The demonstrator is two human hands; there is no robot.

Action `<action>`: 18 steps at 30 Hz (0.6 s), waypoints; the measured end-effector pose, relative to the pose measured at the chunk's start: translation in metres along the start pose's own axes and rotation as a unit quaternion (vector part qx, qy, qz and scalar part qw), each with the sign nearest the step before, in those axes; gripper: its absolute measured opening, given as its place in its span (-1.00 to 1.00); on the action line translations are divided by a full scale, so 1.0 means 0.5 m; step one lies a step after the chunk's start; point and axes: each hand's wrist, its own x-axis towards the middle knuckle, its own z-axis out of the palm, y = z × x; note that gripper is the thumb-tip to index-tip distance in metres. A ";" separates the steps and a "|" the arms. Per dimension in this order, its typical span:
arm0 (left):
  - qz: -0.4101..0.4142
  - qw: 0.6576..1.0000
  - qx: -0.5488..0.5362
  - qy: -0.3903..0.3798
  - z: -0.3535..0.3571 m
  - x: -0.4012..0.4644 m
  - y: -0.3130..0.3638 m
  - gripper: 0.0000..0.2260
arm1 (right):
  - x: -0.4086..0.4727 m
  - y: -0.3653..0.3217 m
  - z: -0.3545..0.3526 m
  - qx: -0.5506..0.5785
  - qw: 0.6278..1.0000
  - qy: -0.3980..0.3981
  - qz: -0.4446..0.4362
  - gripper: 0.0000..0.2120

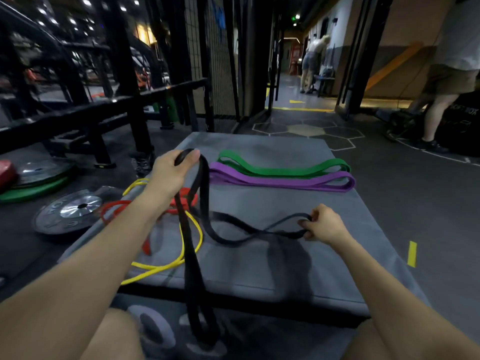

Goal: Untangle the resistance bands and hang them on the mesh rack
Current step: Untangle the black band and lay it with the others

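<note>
the left hand (170, 168) grips one loop of the black band (191, 255) above the mat (259, 266). the right hand (324, 224) pinches its other end near the mat's right edge. green band (283, 168) and purple band (283, 181) lie flat by the far edge.

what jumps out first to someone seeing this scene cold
Two bare hands, left hand raised and right hand low, grip a black band over the grey mat. Behind it lie flat green band and purple band; a red band and yellow band tangle sits left.

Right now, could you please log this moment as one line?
left hand: holds black rubber band | right hand: pinches its other end | green, purple bands: flat on mat
</note>
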 end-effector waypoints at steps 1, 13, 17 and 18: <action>0.012 1.000 0.004 -0.001 -0.013 0.003 0.028 -0.70 | -0.007 -0.007 -0.005 0.004 1.000 -0.008 0.005 -0.74; 0.082 0.993 -0.045 -0.068 -0.085 -0.030 0.367 -0.74 | -0.127 -0.202 -0.104 -0.262 0.950 -0.094 -0.139 -0.86; 0.112 0.988 -0.027 -0.099 -0.084 -0.049 0.450 -0.73 | -0.202 -0.372 -0.129 -0.021 0.954 -0.018 -0.298 -0.73; 0.113 0.988 -0.018 -0.105 -0.083 -0.053 0.466 -0.74 | -0.221 -0.412 -0.134 0.055 0.947 -0.041 -0.313 -0.68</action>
